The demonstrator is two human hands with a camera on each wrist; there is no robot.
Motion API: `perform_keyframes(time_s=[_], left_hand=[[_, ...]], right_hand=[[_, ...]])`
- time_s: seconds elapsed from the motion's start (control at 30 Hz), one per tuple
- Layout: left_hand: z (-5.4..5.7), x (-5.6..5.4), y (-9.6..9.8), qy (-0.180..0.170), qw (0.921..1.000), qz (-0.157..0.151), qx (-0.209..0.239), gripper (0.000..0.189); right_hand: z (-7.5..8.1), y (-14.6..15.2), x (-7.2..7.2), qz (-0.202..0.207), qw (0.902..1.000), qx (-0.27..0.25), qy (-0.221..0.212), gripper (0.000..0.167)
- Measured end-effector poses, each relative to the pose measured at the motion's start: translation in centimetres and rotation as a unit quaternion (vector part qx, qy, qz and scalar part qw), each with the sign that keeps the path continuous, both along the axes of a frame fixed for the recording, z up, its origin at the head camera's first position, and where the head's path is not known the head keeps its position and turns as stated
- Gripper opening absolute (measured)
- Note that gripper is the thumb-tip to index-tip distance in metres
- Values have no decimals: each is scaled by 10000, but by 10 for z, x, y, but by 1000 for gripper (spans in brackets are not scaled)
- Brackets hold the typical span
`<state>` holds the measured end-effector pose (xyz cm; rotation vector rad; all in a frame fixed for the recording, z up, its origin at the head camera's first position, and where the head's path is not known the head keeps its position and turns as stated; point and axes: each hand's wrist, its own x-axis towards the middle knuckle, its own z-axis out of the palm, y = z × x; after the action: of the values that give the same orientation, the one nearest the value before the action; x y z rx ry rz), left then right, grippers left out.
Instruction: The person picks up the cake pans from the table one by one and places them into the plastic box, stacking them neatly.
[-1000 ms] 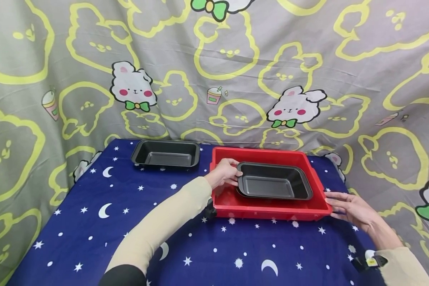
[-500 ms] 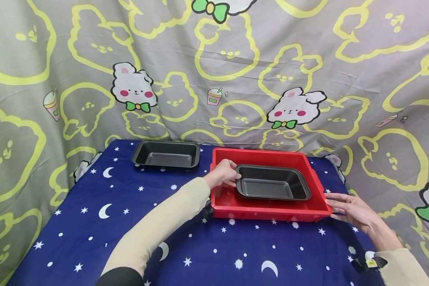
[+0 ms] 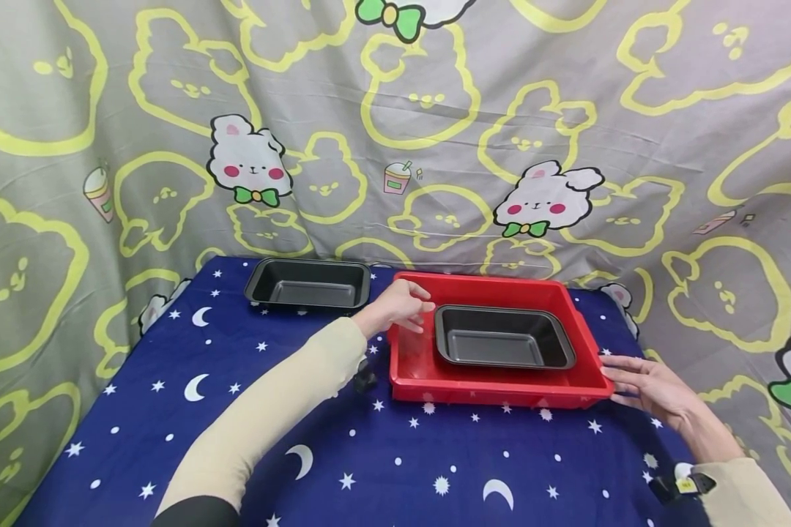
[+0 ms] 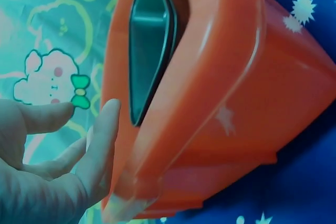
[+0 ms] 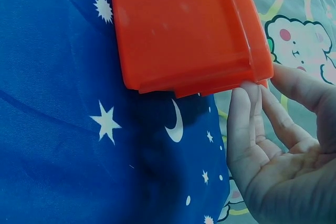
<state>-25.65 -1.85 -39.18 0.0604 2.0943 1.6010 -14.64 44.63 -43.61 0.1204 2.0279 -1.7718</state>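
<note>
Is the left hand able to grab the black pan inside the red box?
Looks like yes: the left hand is open beside the left end of the black pan, and nothing seems to stand between them. The red box has no lid on.

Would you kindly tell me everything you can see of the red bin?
The red bin is a shallow, open-topped rectangle, glossy like plastic, with sloping walls and a broad rim. It rests upright on the blue cloth, toward the right in the head view, holding a dark pan. The right hand touches its right end; the left hand is over its left side, contact unclear.
</note>
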Motion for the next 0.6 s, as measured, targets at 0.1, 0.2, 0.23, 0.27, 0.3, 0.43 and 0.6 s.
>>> perform_keyframes(time_s=[0.1, 0.2, 0.23, 0.27, 0.3, 0.43, 0.6], left_hand=[[6, 0, -7, 37, 10000, -67, -14, 41], [13, 0, -16, 90, 9998, -155, -62, 43], [14, -1, -19, 91, 9998, -160, -64, 43], [16, -1, -22, 91, 9998, -156, -73, 43], [18, -2, -26, 99, 9998, -145, -73, 42], [25, -5, -42, 131, 9999, -16, -3, 40], [32, -8, -64, 231, 9997, 26, 61, 44]], right_hand=[[0, 0, 0, 9, 10000, -3, 5, 38], [-1, 0, 1, -2, 10000, 20, -10, 38], [-1, 0, 1, -7, 10000, 28, -15, 37], [-1, 0, 1, -13, 10000, 33, -19, 37], [-1, 0, 1, -19, 10000, 38, -22, 37], [0, 0, 0, -32, 10000, 58, -15, 37], [1, 0, 0, -51, 10000, 43, -53, 36]])
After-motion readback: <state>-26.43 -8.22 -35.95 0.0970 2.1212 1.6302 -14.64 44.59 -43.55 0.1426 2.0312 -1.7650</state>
